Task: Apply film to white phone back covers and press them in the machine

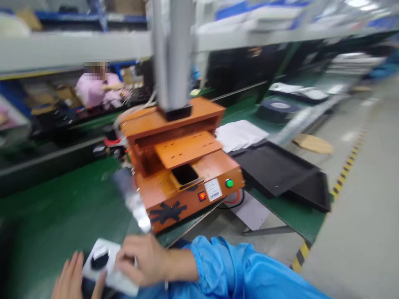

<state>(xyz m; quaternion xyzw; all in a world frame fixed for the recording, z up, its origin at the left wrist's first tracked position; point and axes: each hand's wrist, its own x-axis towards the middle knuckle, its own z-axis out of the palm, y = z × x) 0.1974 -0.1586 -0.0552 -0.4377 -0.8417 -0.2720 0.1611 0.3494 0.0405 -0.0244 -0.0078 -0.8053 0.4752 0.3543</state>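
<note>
A white flat piece [116, 280] with a dark round spot lies at the lower left, near the green table's front edge. My left hand [73, 278] is at its left side, fingers spread, with one fingertip against the piece. Over its right part is my right hand [145, 259], its fingers curled and pinched together at the surface; whatever they hold is too blurred to make out. Beyond my hands stands an orange press machine [190, 182] with a green button, a lit red switch and a dark recess under a raised plate.
Right of the machine lie white sheets [241, 135] and black trays [274, 170]. A clear plastic bag [132, 199] is at the machine's left. A person in pink [93, 89] sits across the bench. A round stool [312, 143] stands at the right.
</note>
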